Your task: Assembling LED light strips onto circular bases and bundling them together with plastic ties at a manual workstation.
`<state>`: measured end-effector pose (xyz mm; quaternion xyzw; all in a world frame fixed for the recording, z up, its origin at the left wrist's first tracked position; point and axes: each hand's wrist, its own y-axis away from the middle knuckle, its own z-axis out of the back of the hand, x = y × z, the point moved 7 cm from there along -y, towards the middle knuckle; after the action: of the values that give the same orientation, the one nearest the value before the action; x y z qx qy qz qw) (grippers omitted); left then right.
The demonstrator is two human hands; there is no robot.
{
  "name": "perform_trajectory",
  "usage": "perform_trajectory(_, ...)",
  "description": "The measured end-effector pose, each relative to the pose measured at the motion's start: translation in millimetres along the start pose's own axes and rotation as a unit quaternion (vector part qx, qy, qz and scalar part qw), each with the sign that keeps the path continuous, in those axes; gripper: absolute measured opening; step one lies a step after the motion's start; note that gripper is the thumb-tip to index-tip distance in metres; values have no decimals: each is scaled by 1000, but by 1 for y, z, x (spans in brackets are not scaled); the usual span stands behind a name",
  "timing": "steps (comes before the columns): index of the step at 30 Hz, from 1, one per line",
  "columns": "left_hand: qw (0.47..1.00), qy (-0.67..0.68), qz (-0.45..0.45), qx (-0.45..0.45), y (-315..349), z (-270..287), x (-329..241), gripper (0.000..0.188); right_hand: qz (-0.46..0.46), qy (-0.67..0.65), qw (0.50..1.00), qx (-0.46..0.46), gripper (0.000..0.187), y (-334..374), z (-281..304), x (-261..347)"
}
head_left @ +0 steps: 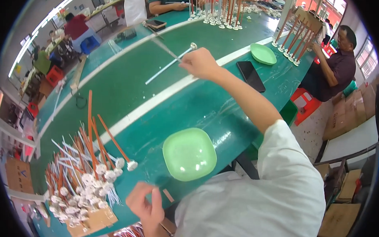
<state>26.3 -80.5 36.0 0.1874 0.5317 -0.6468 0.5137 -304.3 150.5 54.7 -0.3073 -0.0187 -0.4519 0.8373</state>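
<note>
My right hand [200, 64] reaches out over the green belt, its fingers closed on one end of a thin pale stick [166, 48] that is smeared by motion. Below it, a pale blue stick with a white round head [166, 70] lies on the belt. My left hand [145, 202] hovers near the table's front edge, thumb apart from the curled fingers, nothing visible in it. Beside it lies a small brown strip [169, 195]. To its left is a heap of brown and white sticks with white round heads [81, 193], partly on cardboard [93, 223].
A light green dish [190, 154] sits in front of me, another green dish [263, 54] farther right. A black phone [251, 76] lies on the table. Sticks stand upright on round bases at the far side [225, 12] and right [293, 41]. A person sits at right [338, 67].
</note>
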Motion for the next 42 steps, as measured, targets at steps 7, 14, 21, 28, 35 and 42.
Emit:
perform_trajectory(7, 915, 375, 140, 50, -14, -90, 4, 27, -171, -647, 728, 149, 9, 163, 11, 157)
perform_trajectory(14, 749, 597, 213, 194, 26, -110, 22, 59, -98, -455, 844, -265, 17, 202, 33, 165)
perform_trajectory(21, 806, 507, 301, 61, 41, -99, 27, 44, 180, -270, 916, -234, 31, 231, 31, 206)
perform_trajectory(28, 868, 420, 236, 124, 42, -76, 24, 29, 214, -288, 915, -184, 28, 230, 33, 215)
perform_trajectory(35, 908, 311, 226, 164, 35, -72, 30, 20, 226, -293, 917, -151, 21, 229, 29, 214)
perform_trajectory(42, 973, 193, 109, 65, 15, -51, 37, 15, 128, -352, 927, 35, 20, 184, 3, 181)
